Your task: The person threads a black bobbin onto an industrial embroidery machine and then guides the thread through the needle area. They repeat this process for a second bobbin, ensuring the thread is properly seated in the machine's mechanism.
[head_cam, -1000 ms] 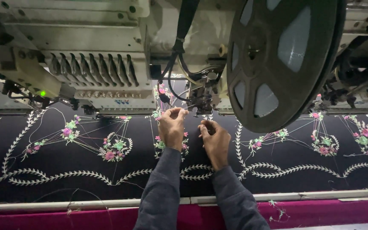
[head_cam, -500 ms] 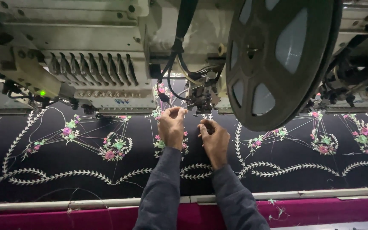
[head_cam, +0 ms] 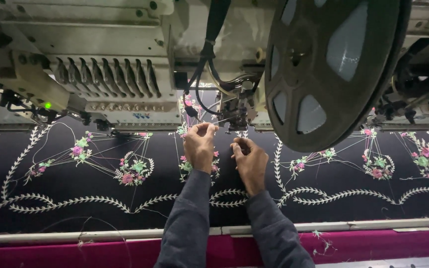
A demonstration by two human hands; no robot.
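Needle assembly sits just above both hands; left hand pinched nearest, right hand curled closed, thread too fine to confirm.

Left hand fingers raised slightly nearer the needle assembly, right hand barely lower
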